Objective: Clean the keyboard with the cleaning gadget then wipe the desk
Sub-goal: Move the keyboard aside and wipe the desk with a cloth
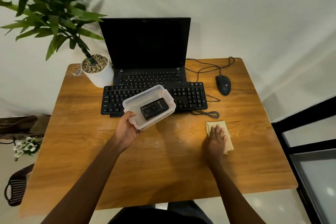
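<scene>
Item: clear container (145, 96), held tilted over the keyboard (189, 96). Your left hand (127, 130) grips its near corner with the thumb over the rim, probably to keep it off the desk (163, 169) for wiping.
Contents: cleaning gadget (154, 108) — black, lying inside.
Item: cloth (214, 124), front right of the desk — your right hand (216, 139) presses it flat, fingers straight, placed to wipe.

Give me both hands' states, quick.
Left hand: grips the box with the gadget inside.
Right hand: open, flat on the cloth.
</scene>
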